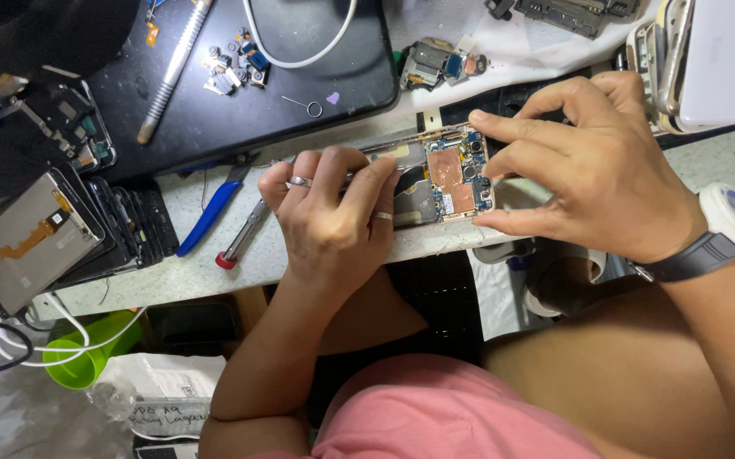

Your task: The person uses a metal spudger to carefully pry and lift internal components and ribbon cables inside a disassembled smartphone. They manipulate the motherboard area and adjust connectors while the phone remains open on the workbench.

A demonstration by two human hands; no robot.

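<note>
An opened phone lies on the workbench with its back off, showing a copper shield and a blue circuit board. My left hand, with rings on two fingers, rests over the phone's left half and pinches a thin metal tool with a red tip. My right hand, with a white watch on its wrist, grips the phone's right end between thumb and fingers. The phone's left part is hidden under my left hand.
A black mat at the back holds small camera parts, a white cable and a metal-handled tool. Blue-handled tweezers lie left of my hand. Several phone screens are stacked at far left. A white device sits at top right.
</note>
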